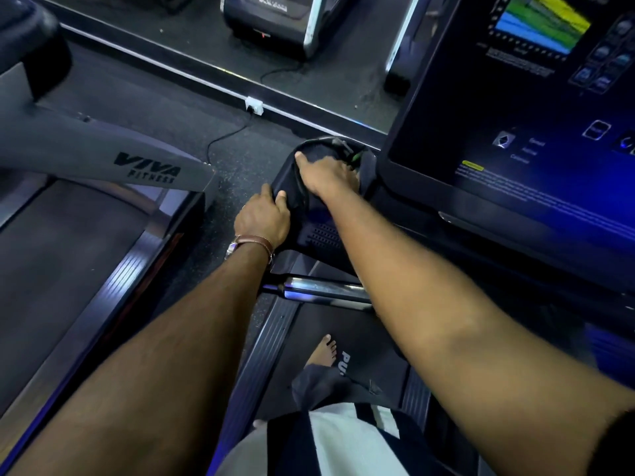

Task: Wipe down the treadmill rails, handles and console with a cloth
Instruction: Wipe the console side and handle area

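At the left end of the console (446,149), both hands worked on a dark side tray (323,235) that jutted toward the gap between two machines. That gap was a narrow strip of speckled floor (237,173) with a black cable (226,135) trailing across it. It was the only open room on the left, closed off farther left by the grey upright of the neighbouring treadmill (103,156).

On the right, the console's lit face rose just beside the right hand (326,176), leaving little room that way. Near the body, a chrome handle (326,290) crossed under both forearms. Below it the ribbed rail (268,345) ran along the left edge of the belt (378,365), where a bare foot (323,350) stood.

A dark cloth (288,176) lay draped over the tray's far rounded end, hard to tell from the dark plastic beneath. The right hand lay flat on top of it, fingers stretched out and pressing down. The left hand (263,218), with a brown strap (254,242) at the wrist, gripped the cloth's near left edge between curled fingers and thumb. The two hands were just beside each other.
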The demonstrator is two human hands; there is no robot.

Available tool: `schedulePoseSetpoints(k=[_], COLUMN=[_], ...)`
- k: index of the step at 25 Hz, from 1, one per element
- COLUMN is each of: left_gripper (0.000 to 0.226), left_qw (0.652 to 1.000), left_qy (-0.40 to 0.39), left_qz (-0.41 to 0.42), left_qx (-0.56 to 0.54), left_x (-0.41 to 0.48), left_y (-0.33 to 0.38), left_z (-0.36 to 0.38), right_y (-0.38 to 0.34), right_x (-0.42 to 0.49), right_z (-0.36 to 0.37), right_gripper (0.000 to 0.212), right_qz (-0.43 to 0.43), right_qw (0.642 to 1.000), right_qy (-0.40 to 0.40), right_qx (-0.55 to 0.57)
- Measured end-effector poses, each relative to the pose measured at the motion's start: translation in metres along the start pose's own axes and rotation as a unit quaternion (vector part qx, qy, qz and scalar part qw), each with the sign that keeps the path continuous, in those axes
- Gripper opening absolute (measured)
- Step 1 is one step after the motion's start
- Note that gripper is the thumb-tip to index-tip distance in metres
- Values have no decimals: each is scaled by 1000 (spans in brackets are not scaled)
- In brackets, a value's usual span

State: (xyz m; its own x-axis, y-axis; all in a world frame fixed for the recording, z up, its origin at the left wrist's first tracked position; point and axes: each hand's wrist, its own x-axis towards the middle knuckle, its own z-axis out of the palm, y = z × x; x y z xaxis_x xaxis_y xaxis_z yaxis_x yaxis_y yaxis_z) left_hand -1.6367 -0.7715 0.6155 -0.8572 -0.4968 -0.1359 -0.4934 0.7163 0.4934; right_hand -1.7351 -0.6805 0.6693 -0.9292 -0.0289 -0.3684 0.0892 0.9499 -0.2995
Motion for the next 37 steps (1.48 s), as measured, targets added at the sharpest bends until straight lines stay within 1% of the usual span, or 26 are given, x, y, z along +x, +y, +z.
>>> schedulePoseSetpoints(k=[1, 3, 5, 7, 9, 10, 11, 13, 14, 16, 17, 18, 21, 23, 25, 26, 28, 30, 31, 33, 36, 37], left_gripper=[42, 42, 43, 43, 43, 43, 43, 43, 43, 43, 41, 40, 39, 38, 37, 37, 41, 42, 41, 40, 40, 39], left_qw=[1000, 1000, 1000, 1000, 1000, 1000, 1000, 1000, 1000, 1000, 1000, 1000, 1000, 1000, 1000, 1000, 1000, 1000, 1000, 1000, 1000, 1000], left_qy=[1, 6, 10, 8, 4, 3, 2, 3, 1, 0, 2, 4, 3, 5, 5, 2, -1, -1, -2, 0, -1, -2], left_qz=[3, 3, -4, -7, -5, -1, 4, 10, 12, 11, 9, 8, 7, 7, 5, 5, 6, 4, 4, 5, 2, 1], left_qx=[3, 10, 16, 12, 3, 2, 2, 2, 3, 5, 7, 11, 14, 9, 5, 3, -3, -3, -5, -9, -7, -6], left_x=[-1, -1, -1, -1, -1, -1, -1, -1, -1, -1, -1, -1, -1, 0, 0, 0, -2, -2, -2, -3, -4, -4], left_y=[0, 1, 4, 6, 5, 5, 4, 2, 1, 1, 2, 4, 6, 5, 4, 3, 3, 2, 1, 2, 3, 3], left_z=[1, 2, 2, 1, 1, 1, 0, -1, -1, -2, -2, -1, 0, 0, -1, -1, -2, -3, -3, -3, -5, -5], right_y=[-7, -3, 18, 33, 33, 28, 23, 15, 13, 19, 25, 32, 41, 30, 23, 27, 38, 38, 34, 24, 23, 20], right_x=[3, 5, 3, 2, -1, -3, -4, -4, -3, -1, -1, -1, -12, -30, -47, -49, -44, -30, -24, -20, -13, -12], right_z=[-4, -11, -16, -19, -18, -17, -15, -11, -9, -9, -11, -13, -17, -12, 0, 5, -1, -13, -16, -19, -21, -23], right_gripper=[99, 107, 111, 105, 98, 98, 102, 109, 112, 117, 118, 118, 117, 116, 118, 121, 128, 130, 130, 129, 117, 115], right_qz=[3, -20, -56, -101, -144, -144, -123, -72, -64, -77, -91, -109, -149, -134, -104, -90, -88, -76, -51, -15, -72, -75], right_qw=[999, 998, 997, 990, 975, 970, 970, 979, 984, 989, 988, 985, 964, 942, 928, 932, 952, 969, 976, 978, 966, 965], right_qy=[-35, -61, -52, -42, -19, -18, -30, -56, -64, -65, -57, -50, -28, 0, 5, 11, 5, -30, -49, -68, -78, -88], right_qx=[27, 12, -29, -86, -171, -197, -206, -182, -156, -111, -108, -122, -220, -308, -356, -350, -295, -234, -207, -196, -235, -234])
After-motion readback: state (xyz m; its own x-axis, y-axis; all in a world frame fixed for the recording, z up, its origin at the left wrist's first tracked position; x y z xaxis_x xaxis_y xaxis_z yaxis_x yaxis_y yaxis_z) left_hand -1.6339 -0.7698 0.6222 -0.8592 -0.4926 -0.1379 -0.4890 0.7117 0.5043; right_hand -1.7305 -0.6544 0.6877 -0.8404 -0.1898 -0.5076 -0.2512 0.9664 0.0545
